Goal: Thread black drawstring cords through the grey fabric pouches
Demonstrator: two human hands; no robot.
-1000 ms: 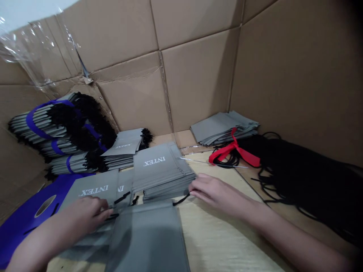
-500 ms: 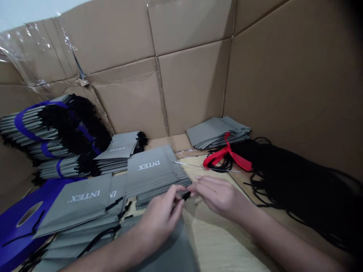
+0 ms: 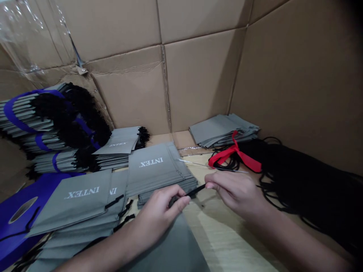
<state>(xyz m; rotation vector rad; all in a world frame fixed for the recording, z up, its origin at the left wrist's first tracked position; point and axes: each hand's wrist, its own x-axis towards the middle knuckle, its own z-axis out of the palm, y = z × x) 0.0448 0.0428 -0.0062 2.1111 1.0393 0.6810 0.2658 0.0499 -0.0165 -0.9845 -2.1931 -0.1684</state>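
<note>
A short stretch of black cord (image 3: 197,190) runs taut between my two hands. My left hand (image 3: 161,206) pinches its left part between thumb and fingers. The fingertips of my right hand (image 3: 234,189) are closed on its other end. Under my left forearm lies a plain grey fabric pouch (image 3: 176,245), partly hidden by the arm. Just beyond my left hand is a stack of grey pouches (image 3: 153,170) printed INTEX. To the left, more grey pouches (image 3: 82,192) with black cords lie overlapping.
Bundles of pouches tied with purple bands (image 3: 42,141) are piled at left, above a purple sheet (image 3: 17,200). A thin metal rod (image 3: 210,165) lies near a red ribbon (image 3: 249,162) and a heap of black cords (image 3: 306,181). Cardboard walls (image 3: 204,71) enclose the table.
My right hand has moved right, away from my left, and the black cord between them is now drawn out straight. The view has shifted slightly.
</note>
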